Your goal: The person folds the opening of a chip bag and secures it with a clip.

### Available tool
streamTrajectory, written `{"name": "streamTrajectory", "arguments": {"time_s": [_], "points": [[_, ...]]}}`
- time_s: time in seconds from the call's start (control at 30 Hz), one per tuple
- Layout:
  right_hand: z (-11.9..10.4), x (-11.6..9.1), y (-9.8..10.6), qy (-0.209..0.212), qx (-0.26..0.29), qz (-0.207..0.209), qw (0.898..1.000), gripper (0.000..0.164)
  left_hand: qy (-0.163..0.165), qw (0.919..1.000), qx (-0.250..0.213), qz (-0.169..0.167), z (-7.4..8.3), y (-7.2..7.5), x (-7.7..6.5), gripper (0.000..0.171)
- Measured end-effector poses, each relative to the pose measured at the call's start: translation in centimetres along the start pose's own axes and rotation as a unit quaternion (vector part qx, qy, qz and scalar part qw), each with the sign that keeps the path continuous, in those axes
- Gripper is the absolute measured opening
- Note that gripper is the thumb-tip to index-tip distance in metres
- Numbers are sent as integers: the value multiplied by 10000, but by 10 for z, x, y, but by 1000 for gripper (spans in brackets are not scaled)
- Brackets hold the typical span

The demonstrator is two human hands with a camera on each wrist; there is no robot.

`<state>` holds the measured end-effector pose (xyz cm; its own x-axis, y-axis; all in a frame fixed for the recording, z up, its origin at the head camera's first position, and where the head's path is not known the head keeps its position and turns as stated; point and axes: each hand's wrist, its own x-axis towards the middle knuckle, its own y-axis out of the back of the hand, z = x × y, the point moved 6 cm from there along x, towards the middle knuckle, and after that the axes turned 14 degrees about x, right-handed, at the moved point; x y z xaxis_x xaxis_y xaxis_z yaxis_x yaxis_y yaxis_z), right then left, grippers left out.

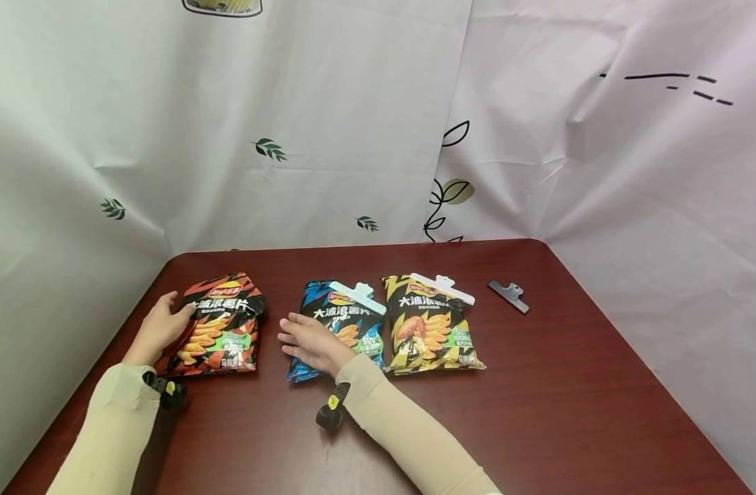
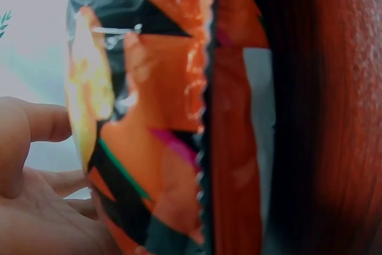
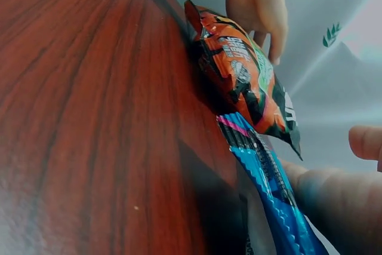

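A red chip bag lies at the table's left, its top end creased. My left hand is at its upper left edge, thumb and fingers loosely extended. In the left wrist view the thumb meets the edge of the bag, which partly covers the other fingers. My right hand, fingers extended and nothing in it, overlaps the lower left of a blue chip bag. A pale clip sits across the blue bag's top. In the right wrist view the blue bag's crimped end shows beside the hand.
Right of the blue bag lies a yellow chip bag with a white clip on its top. A loose grey clip lies farther right on the dark red table. A white patterned curtain hangs behind.
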<state>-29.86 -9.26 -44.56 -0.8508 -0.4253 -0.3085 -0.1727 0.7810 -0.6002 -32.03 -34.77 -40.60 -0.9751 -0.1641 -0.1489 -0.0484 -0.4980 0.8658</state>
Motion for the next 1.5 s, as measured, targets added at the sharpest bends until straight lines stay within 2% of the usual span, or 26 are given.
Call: {"name": "streamTrajectory", "arguments": {"time_s": [0.3,0.63,1.0,1.5], "points": [[14,-2,-7,-225,-21,-187,9996,58,55,9999,-7,-164,-3,-6,1,76],[26,-5,-20,-277,-93,-421,9987,63,194,9995,-207,-120,-3,-8,3,79],[35,-7,-29,-305,-176,-445,9984,61,109,9996,-192,-148,-3,-8,2,77],[37,-9,-31,-23,-389,-246,9989,61,100,9997,-201,-69,0,-7,-3,76]]}}
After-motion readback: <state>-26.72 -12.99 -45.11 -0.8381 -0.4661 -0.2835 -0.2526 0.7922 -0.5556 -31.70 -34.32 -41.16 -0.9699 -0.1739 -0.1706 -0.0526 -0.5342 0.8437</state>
